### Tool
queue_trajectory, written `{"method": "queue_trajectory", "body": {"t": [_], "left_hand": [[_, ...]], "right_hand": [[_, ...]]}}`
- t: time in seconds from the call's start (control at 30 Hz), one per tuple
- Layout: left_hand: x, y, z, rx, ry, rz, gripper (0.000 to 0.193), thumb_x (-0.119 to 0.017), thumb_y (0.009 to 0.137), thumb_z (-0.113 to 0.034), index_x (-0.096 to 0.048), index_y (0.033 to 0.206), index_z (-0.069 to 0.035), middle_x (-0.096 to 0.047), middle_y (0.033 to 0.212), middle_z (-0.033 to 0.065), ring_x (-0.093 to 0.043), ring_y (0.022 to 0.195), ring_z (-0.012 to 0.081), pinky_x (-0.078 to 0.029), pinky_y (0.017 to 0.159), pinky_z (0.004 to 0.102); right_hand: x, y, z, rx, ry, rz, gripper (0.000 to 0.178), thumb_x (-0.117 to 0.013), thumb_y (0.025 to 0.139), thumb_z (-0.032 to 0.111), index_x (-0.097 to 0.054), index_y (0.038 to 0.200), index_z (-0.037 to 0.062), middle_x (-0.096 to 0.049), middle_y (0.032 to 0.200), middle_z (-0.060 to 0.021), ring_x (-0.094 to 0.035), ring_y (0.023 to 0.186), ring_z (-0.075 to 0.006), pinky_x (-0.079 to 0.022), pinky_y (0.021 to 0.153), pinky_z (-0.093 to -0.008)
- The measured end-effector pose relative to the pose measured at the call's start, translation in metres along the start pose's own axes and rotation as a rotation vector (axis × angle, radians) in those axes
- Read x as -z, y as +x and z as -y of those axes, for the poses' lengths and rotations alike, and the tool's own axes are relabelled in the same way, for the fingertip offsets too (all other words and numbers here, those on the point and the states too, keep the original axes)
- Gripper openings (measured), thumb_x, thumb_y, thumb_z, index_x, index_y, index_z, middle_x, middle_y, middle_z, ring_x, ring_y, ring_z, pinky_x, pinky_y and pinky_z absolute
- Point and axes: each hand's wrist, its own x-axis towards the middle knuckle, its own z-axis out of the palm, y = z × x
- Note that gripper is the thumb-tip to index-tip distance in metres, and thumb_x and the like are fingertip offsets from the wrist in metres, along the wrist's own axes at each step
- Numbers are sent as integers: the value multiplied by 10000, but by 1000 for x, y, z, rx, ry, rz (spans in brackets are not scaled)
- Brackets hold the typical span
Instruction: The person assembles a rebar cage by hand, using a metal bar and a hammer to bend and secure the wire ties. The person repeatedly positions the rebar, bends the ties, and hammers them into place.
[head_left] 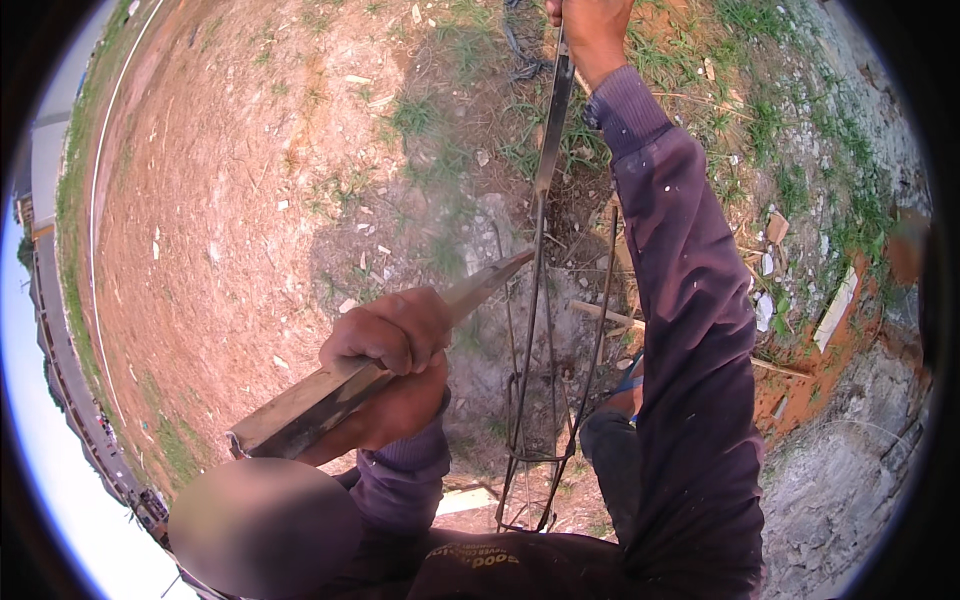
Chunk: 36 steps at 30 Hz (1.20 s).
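Note:
My left hand (395, 340) is closed round a square-section brown bar (305, 402) that looks like wood. Its tapered far end reaches a thin upright steel rod at the centre; whether it touches cannot be told. At the top, my right arm is stretched out and my right hand (597, 30) grips a long, dark flat bar (556, 125). That bar's lower end lines up with the same rod; how they join is unclear. The rod belongs to a narrow rebar cage (517, 430) with bent ties, standing between my arms.
Bare, dry ground (230, 200) with wood scraps spreads to the left. Grass tufts (745, 130) and white debris lie right, beside rough grey rubble (850, 470). A dark trouser leg (608, 455) and a blue-strapped foot are near the cage. A blurred round patch covers the lower left.

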Motion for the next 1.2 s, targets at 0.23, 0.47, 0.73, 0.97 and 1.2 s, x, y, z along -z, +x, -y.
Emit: {"method": "queue_trajectory", "body": {"t": [0.23, 0.47, 0.73, 0.97, 1.2], "left_hand": [[-1, 6, 6, 5, 72, -51, 862, -299, 653, -970, -371, 671, -111, -384, 519, 41, -366, 428, 169, -294, 431, 318], [6, 9, 10, -12, 64, -101, 862, -292, 653, -971, -368, 674, -113, -378, 516, 37, -353, 419, 164, -291, 422, 318], [9, 19, 13, 6, 36, -109, 852, -289, 654, -974, -363, 662, -125, -367, 504, 27, -331, 410, 153, -268, 407, 304], [8, 30, 19, 41, 21, -103, 859, -270, 639, -985, -363, 658, -131, -366, 503, 24, -322, 405, 145, -269, 403, 302], [5, 27, 15, 29, 1, -103, 873, -262, 629, -991, -367, 660, -125, -364, 506, 24, -330, 414, 144, -281, 409, 299]], "right_hand": [[-3, 21, -29, -5, -36, -19, 179, -578, 931, 190, -564, 998, 24, -532, 608, -38, -498, 432, -118, -378, 378, -274], [-8, 33, -76, -80, -157, 3, 198, -633, 887, 181, -604, 1000, 21, -564, 646, -45, -523, 467, -132, -410, 397, -283], [-16, 34, -106, -211, -163, 54, 237, -622, 901, 231, -616, 1021, 26, -563, 656, -39, -513, 463, -129, -396, 387, -283], [-12, 33, -99, -299, -44, 49, 252, -607, 918, 239, -600, 1059, 31, -537, 638, -33, -484, 445, -118, -380, 379, -276], [-3, 37, -93, -208, -106, 16, 270, -617, 916, 254, -597, 1052, 22, -527, 624, -23, -483, 445, -116, -387, 397, -272]]}}
